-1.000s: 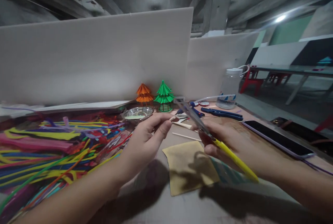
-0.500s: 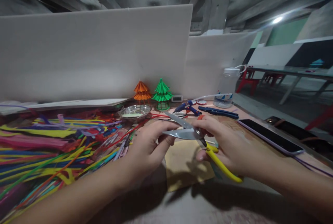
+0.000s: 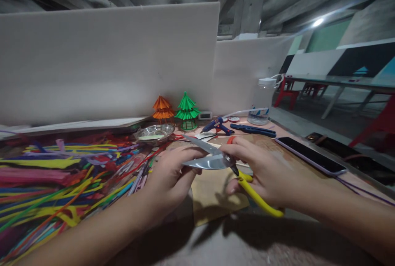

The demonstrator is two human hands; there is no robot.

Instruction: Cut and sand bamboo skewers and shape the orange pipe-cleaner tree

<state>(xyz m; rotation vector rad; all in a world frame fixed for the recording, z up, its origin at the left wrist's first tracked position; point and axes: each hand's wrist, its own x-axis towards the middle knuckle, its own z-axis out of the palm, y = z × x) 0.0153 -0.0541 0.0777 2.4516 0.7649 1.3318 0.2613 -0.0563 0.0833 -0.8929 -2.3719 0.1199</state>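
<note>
My right hand [image 3: 262,171] grips yellow-handled scissors [image 3: 216,159] with their blades spread apart and pointing left. My left hand [image 3: 174,171] is closed in a pinch right at the blades; what it holds between the fingertips is too small to make out. Both hands hover over a tan square of paper [image 3: 216,194] lying on the table.
A heap of coloured pipe cleaners [image 3: 61,175] fills the left side. Behind the hands stand a small metal dish [image 3: 154,133], an orange paper tree [image 3: 162,109], a green paper tree [image 3: 187,111], a blue glue gun [image 3: 217,126], a plastic bottle [image 3: 262,101] and a phone [image 3: 310,155]. White boards [image 3: 108,60] wall the back.
The scissors swung down from pointing upward to level, and their blades opened. My right hand moved left toward my left hand's pinched fingers.
</note>
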